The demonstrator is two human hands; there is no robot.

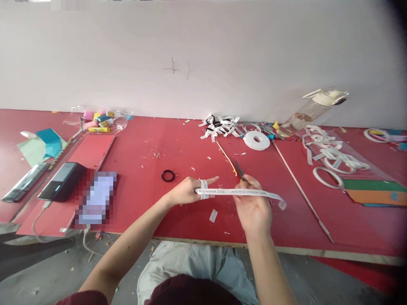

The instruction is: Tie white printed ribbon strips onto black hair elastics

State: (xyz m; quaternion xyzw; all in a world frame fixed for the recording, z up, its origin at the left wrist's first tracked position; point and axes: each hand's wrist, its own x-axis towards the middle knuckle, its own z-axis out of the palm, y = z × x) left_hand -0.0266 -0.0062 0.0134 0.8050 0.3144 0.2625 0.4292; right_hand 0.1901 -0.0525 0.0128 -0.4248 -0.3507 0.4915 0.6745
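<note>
A white printed ribbon (pixel 219 192) runs from my left hand (pixel 186 191) across to my right. It is looped around the fingers of my left hand, some of which point to the right, and is pinched there. My right hand (pixel 253 206) has a pair of scissors (pixel 240 170) in its grip, with the dark blades pointing up and away from me. The ribbon passes over this hand, and its loose end hangs to the right, slightly blurred. A black hair tie (pixel 168 176) lies on the table left of my hands.
On the red table (pixel 136 203) are a ribbon roll (pixel 257 140), a pile of black and white bows (pixel 221 126), loose white ribbon (pixel 333 152), a tilted bottle (pixel 313 111), a thin rod (pixel 302 190), a phone (pixel 98 198) and a black box (pixel 62 182).
</note>
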